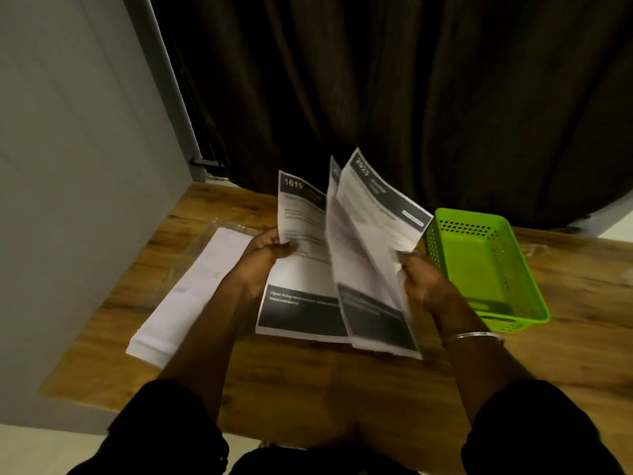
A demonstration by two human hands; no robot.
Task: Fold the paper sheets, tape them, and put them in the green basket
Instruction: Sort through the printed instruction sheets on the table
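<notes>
You're holding the paper sheets (308, 269) fanned over the table (342, 378). Your left hand (265, 255) pinches the left sheet's edge, and your right hand (424, 275) grips the right-hand sheets, fingers curled. The green basket (479, 255) sits just right of your right hand. A white paper stack (191, 289) lies left of your left hand.

The left hand (263, 250) pinched the left edge of a printed sheet (303, 255) headed 1619. The right hand (423, 275) gripped the right edge of a second sheet (373, 234) fanned up beside it. Both sheets were held above the wooden table (308, 389). The green basket (486, 265) stood just right of the right hand, and a white paper stack (191, 293) lay at the left.
</notes>
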